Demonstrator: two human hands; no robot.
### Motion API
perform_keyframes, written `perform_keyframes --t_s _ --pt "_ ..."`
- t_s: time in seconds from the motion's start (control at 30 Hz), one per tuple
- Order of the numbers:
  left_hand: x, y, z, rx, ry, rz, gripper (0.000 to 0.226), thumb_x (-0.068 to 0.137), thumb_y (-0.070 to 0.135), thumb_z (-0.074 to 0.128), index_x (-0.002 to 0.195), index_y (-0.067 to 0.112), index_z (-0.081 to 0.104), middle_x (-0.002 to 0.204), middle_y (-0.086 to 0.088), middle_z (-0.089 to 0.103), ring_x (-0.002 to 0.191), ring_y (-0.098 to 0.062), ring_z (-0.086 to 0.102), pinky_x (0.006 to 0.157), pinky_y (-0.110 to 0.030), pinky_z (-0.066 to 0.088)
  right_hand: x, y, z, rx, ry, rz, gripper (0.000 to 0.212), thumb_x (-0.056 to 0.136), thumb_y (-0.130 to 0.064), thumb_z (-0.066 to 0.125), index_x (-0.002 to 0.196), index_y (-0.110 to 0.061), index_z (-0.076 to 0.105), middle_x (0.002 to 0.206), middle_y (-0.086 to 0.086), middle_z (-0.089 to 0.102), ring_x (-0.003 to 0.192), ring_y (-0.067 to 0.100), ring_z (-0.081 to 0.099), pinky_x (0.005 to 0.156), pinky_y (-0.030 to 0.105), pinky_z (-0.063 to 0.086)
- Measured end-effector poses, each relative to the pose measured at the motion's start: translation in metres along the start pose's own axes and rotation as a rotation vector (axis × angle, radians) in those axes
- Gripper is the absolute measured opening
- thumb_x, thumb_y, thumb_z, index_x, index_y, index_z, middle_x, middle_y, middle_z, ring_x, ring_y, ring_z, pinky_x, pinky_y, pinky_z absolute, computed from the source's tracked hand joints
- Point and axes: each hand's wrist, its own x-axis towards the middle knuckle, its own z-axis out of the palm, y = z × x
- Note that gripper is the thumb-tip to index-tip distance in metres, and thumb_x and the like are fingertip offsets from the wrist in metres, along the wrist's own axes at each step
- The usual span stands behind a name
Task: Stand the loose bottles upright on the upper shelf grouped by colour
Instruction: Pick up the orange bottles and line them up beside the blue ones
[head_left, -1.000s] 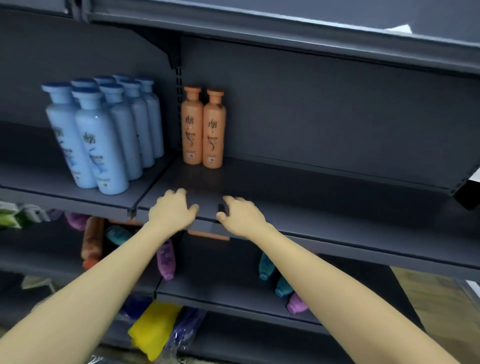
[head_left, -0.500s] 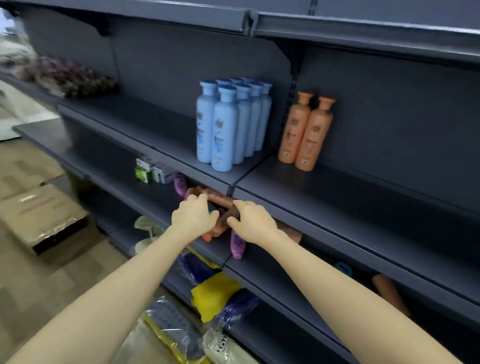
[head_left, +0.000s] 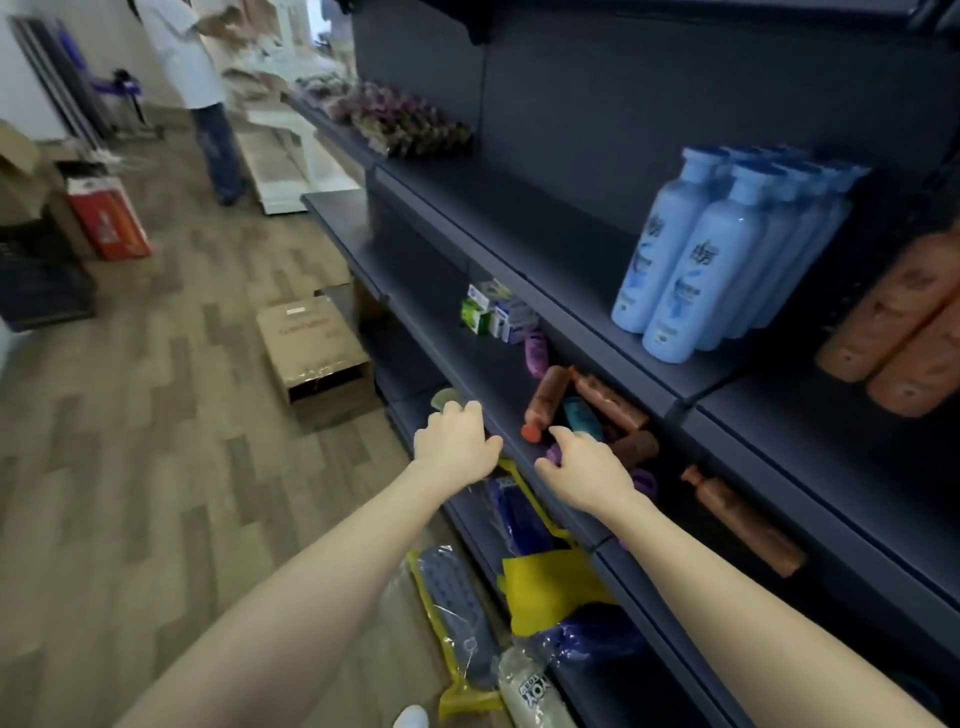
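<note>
Light blue bottles (head_left: 727, 260) stand upright in a group on the upper shelf (head_left: 519, 228), with orange bottles (head_left: 904, 322) upright to their right. On the lower shelf (head_left: 467, 358) loose bottles lie in a heap: an orange one (head_left: 545, 400), a teal one (head_left: 582, 415), a purple one (head_left: 535, 353) and another orange one (head_left: 743, 519) further right. My left hand (head_left: 457, 441) hangs at that shelf's front edge, fingers loosely curled, holding nothing. My right hand (head_left: 587, 467) hovers over the heap, fingertips beside a purple bottle (head_left: 555, 453).
Small green and white boxes (head_left: 493, 312) sit left of the heap. A yellow bag (head_left: 550, 582) and wrapped packs fill the bottom shelf. A cardboard box (head_left: 311, 353) lies on the floor by the shelving. A person (head_left: 192, 67) stands far down the aisle.
The view has swung left and down. Both hands have dropped from the upper shelf's front edge to the lower shelf with the loose bottles.
</note>
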Motion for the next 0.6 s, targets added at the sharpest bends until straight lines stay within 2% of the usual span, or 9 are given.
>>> perform_keyframes --t_s 0.17,0.3,0.6 --pt "0.026 -0.016 0.002 -0.018 -0.028 -0.036 0.045 0.093 0.04 0.044 0.128 0.011 0.042 0.13 -0.013 0.045 0.118 -0.034 0.045 0.09 -0.044 0.041 0.037 -0.007 0.015 -0.011 -0.056 -0.007 0.058 0.094 -0.039 0.047 0.145 -0.016 0.031 0.134 0.011 0.047 0.123 0.034 0.045 0.099 0.044 0.041" --pt "0.059 -0.026 0.002 -0.026 -0.057 -0.048 0.043 0.093 0.04 0.044 0.127 0.013 0.043 0.129 -0.012 0.045 0.118 -0.032 0.045 0.091 -0.044 0.042 0.075 -0.012 0.022 -0.019 -0.085 0.018 0.059 0.094 -0.04 0.046 0.146 -0.016 0.03 0.139 0.011 0.044 0.126 0.034 0.043 0.101 0.043 0.04" --pt "0.16 -0.039 0.002 -0.03 -0.121 -0.004 0.041 0.093 0.04 0.044 0.125 0.014 0.044 0.128 -0.011 0.045 0.118 -0.032 0.044 0.093 -0.046 0.043 0.157 -0.017 0.03 -0.009 -0.104 0.114 0.053 0.094 -0.041 0.046 0.14 -0.015 0.037 0.137 0.011 0.046 0.123 0.033 0.045 0.097 0.041 0.043"
